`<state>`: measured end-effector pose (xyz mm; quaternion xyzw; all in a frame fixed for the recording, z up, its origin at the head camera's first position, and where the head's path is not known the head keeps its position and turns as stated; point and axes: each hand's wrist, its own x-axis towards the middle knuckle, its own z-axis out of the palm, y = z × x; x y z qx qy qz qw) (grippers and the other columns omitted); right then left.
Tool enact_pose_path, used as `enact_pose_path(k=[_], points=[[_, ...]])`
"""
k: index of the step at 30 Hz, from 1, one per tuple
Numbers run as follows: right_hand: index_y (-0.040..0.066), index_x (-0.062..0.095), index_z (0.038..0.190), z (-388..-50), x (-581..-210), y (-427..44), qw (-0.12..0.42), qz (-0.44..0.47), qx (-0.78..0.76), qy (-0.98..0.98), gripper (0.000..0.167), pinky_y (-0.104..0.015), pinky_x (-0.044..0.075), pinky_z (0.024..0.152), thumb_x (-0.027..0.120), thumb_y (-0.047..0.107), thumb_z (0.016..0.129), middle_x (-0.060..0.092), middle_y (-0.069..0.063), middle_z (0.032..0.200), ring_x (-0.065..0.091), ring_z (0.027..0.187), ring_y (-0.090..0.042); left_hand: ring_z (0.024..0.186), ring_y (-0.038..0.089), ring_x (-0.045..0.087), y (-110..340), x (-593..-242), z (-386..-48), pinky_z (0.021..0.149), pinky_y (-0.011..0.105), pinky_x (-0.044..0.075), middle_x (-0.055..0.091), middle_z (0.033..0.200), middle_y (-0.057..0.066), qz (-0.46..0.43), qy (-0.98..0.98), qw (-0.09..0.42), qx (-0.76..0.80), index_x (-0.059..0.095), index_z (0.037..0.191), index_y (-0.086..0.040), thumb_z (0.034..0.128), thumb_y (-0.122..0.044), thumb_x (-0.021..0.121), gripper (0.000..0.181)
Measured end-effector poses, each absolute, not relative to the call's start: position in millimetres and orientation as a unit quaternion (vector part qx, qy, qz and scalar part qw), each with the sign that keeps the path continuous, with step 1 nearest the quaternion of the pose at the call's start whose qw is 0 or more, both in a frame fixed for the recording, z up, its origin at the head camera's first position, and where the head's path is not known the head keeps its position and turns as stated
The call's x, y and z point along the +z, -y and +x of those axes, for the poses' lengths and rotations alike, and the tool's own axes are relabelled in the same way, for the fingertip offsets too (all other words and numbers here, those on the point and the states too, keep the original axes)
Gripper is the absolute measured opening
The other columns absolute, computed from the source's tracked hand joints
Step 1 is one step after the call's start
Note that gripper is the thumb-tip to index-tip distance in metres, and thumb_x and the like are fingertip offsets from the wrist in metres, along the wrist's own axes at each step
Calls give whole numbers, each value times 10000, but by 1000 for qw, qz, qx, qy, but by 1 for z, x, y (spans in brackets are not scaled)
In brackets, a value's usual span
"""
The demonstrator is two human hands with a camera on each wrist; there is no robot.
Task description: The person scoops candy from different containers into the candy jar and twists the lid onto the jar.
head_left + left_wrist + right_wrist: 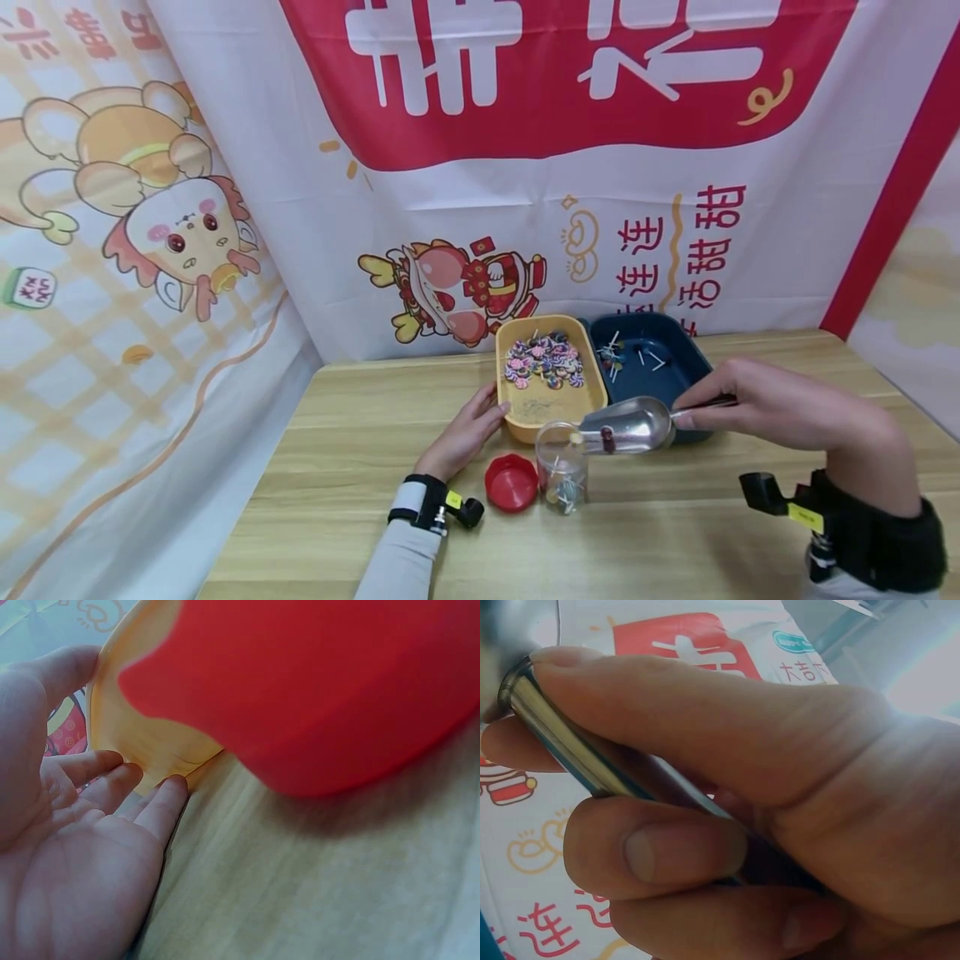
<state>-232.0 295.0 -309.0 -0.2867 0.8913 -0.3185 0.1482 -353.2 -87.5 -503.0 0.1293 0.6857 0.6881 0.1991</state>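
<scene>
My right hand (795, 417) grips the handle of a metal scoop (637, 423); in the right wrist view its fingers curl round the metal handle (574, 746). The scoop's mouth is at the rim of a clear plastic jar (551, 467), with a dark red piece (607, 439) on its metal. Small wrapped candies (566, 492) lie in the jar's lower part. My left hand (461, 437) touches the near left side of the yellow tray (540, 412); its fingertips (176, 784) rest against the wall, with the thumb by the rim.
Swirl-patterned lollipops (546, 360) fill the far part of the yellow tray. A dark blue tray (648, 390) beside it holds a few sticks and candies. A red scalloped lid (512, 483) lies left of the jar. Printed cloth hangs behind the wooden table (322, 508).
</scene>
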Motion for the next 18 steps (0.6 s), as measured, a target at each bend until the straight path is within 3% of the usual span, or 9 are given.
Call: enact_pose_path(k=[12,18], points=[[251,797,1138,-231,-312,-297,148,-290,-331,-886,192,-239,527,685,651,254,1014,737,107,950,620,845,-168,1538,244,262,87,-507,-353,1231,395,317,199,1697,117,131,-683,199,691,166,1648,-131,1079,-271,531,690],[175,788,1161,-232,-317,-310,126,-254,-322,-903,212,-245,560,719,660,244,1008,732,87,981,624,846,-150,1534,246,273,86,-506,-354,1228,391,322,201,1696,120,132,-682,196,692,158,1649,-123,1079,-271,530,696]])
